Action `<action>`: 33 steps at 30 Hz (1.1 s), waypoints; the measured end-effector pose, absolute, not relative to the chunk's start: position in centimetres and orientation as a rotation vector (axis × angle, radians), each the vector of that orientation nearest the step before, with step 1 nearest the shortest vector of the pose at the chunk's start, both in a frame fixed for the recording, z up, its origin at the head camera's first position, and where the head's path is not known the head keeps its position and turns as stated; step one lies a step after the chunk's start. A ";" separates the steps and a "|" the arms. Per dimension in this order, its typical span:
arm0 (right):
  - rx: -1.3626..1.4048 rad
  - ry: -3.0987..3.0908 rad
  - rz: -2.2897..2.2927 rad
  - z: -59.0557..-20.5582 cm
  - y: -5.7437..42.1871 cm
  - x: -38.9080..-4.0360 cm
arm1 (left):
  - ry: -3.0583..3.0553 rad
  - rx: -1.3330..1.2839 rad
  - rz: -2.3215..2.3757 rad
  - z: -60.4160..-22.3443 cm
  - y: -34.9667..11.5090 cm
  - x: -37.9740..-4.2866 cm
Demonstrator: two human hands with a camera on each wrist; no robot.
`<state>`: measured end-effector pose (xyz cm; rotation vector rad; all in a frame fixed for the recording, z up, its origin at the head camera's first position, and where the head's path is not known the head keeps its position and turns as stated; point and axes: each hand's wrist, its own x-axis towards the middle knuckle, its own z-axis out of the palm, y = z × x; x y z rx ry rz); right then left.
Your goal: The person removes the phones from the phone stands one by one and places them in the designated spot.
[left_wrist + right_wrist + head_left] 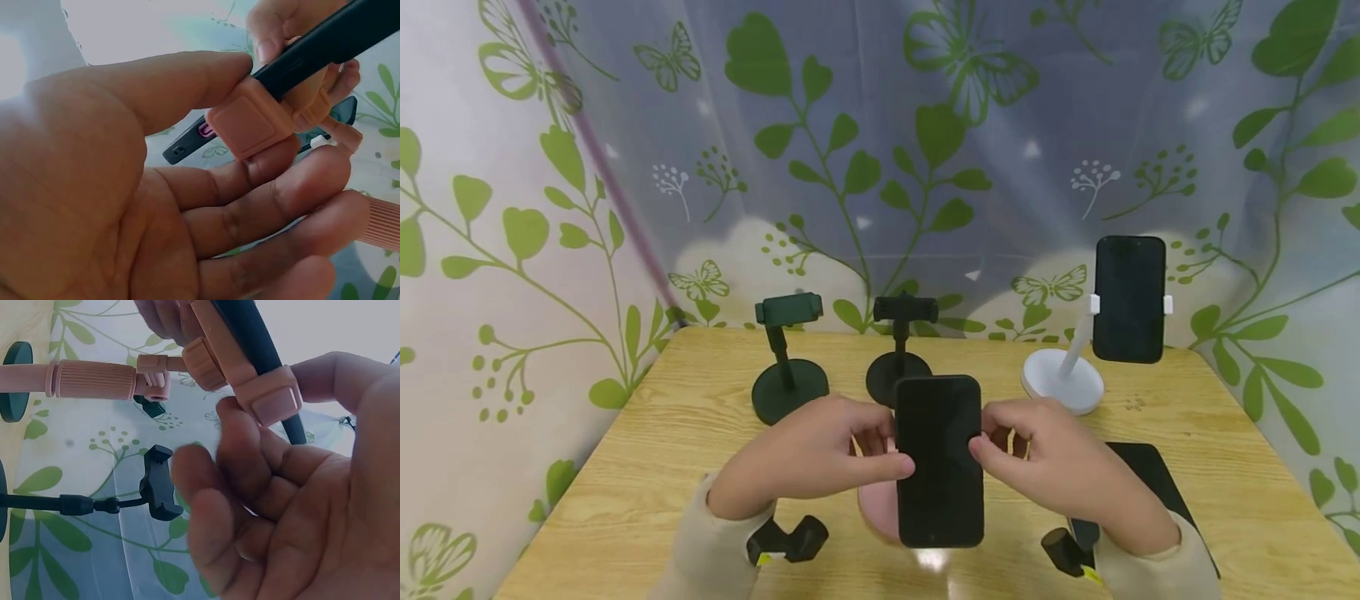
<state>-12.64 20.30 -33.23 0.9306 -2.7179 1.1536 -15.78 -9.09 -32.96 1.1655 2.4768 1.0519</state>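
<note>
Sleeves: pale cuffs (715, 533) on both forearms, a dark wrist camera (788, 542) strapped beside the left one and another (1063, 552) at the right.
Left hand (827, 442): grasping; thumb at the phone's front edge, index finger curled under the pink clamp (244, 125).
Right hand (1045, 446): grasping likewise at the opposite edge, thumb and fingers pinching that end of the clamp.
Black phone (938, 467): upright between the hands, screen toward the head camera, seated in the pink clamp.
Pink stand (97, 379): behind the phone, its ribbed stem plain from the right wrist, its round base partly hidden in the head view.
Black tablet-like slab (1152, 477): flat on the wooden surface (625, 475), partly under the right forearm.
Dark green stand (790, 392): beyond the left hand.
Black stand (904, 310): behind the phone, its base partly covered.
White stand (1063, 379): far right, gripping a second phone (1129, 300) upright.
Curtain (865, 50): leaf and butterfly print, behind everything.
</note>
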 end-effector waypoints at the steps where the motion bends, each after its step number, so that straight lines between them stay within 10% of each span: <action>1: 0.929 -2.707 1.149 -33.2 20.3 -12.6 | 2.480 1.171 1.046 -33.0 -9.0 -15.8; 33: 0.948 -2.790 1.101 -32.6 21.5 -12.3 | 2.372 1.270 1.084 -33.5 -8.0 -16.2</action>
